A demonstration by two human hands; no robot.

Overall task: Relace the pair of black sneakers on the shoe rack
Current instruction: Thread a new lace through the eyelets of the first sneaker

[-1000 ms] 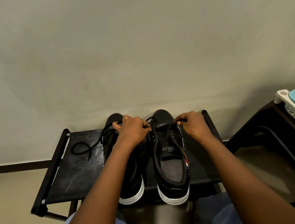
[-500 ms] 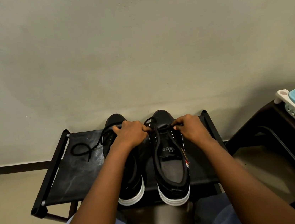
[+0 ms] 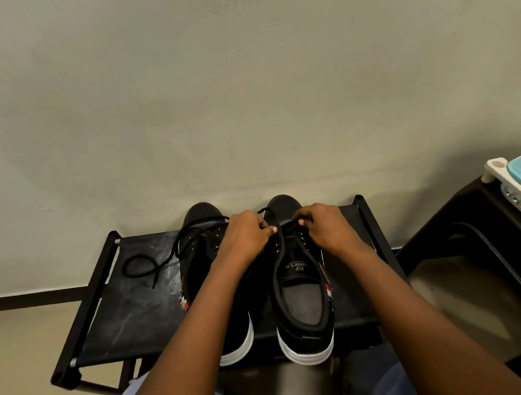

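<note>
Near the rack's (image 3: 129,315) far edge, left hand (image 3: 245,236) and right hand (image 3: 329,229) pinch lace (image 3: 286,224).

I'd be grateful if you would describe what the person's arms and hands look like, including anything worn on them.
The left arm and right arm are bare as far as the picture shows, with no sleeves. The left hand and right hand wear no gloves; no watch, bracelet or ring is visible. The thumbnails look short.

wall (image 3: 240,101): plain beige | floor (image 3: 18,374): tan (dark skirting (image 3: 19,300)) | right: perhaps a stool (image 3: 464,211)
</note>
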